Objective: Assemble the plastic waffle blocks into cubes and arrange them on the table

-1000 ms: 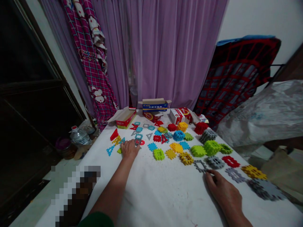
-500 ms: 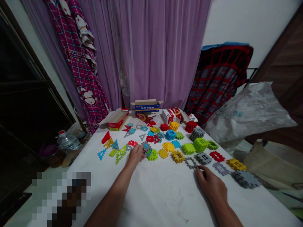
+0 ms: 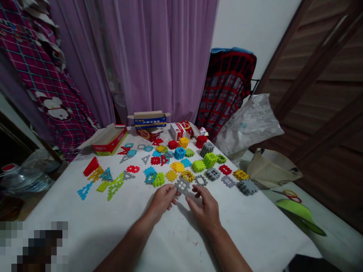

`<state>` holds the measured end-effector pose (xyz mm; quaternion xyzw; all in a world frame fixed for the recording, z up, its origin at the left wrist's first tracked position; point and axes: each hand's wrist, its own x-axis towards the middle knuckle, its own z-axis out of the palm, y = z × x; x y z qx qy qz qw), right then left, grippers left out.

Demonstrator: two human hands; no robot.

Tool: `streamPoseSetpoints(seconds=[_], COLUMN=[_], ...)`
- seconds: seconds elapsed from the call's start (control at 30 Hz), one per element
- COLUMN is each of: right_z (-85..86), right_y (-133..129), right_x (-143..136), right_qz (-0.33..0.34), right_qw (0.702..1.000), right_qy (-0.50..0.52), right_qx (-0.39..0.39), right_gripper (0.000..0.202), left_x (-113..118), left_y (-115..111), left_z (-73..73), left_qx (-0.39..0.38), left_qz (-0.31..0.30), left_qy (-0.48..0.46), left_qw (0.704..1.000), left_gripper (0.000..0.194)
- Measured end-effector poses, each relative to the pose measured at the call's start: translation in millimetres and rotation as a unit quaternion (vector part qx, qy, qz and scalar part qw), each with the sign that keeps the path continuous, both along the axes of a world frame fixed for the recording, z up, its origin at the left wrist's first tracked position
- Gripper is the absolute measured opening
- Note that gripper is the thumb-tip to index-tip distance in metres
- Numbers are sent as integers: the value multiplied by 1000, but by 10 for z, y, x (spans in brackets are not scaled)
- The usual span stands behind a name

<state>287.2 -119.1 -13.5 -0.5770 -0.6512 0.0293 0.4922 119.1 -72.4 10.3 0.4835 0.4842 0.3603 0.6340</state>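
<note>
Between my two hands is a grey window-pattern building tile with notched edges. My left hand pinches its left side. Close to its right side, my right hand has thumb and fingers apart and holds nothing. Just beyond the right fingers lies a grey square frame tile. Past the left hand are a lime green tile stack and a blue tile group. A yellow tile stack sits behind the held tile.
Triangular tiles, among them a lime green one, lie on the left of the white-covered table. Several tile stacks, one grey, stand on the right. Open boxes, one blue, line the back. Scissors lie off the right side.
My left hand has lifted the grey window tile from the pieces and brought it nearer. My right hand has left the frame tile and come in beside it. The view has turned right.
</note>
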Motion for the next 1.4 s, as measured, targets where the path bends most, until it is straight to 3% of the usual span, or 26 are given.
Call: streamPoseSetpoints(seconds=[0.3,0.43,0.57,0.67,1.07,1.17,1.27,1.33,1.4], right_z=[-65,-82,-79,-55,82,104,88,66,46], right_y=[-34,-7,78,160,230,226,223,221,218], right_x=[-13,56,273,405,344,345,357,369,380], right_qz=[-33,-89,-205,-254,-264,-257,-252,-249,-246], right_qw=[999,993,966,941,906,904,904,906,909], right_qy=[-20,2,31,34,-37,-45,-52,-54,-52], right_qx=[-35,-75,-155,-219,-330,-340,-341,-337,-333], right_gripper=[26,32,42,42,33,34,39,42,44], left_x=[99,89,-24,-144,-462,-739,-1063,-1226,-1315], left_y=[-25,12,65,107,255,411,588,676,727], left_z=[-100,-104,-88,-73,-15,-25,-72,-107,-130], left_qx=[-22,-9,36,69,119,161,219,251,279], left_qz=[-27,-28,23,67,169,216,249,206,119], left_qy=[-5,15,53,64,49,104,212,301,374], left_qw=[999,999,998,993,977,957,919,897,877], left_gripper=[42,44,45,47,52,47,37,32,37])
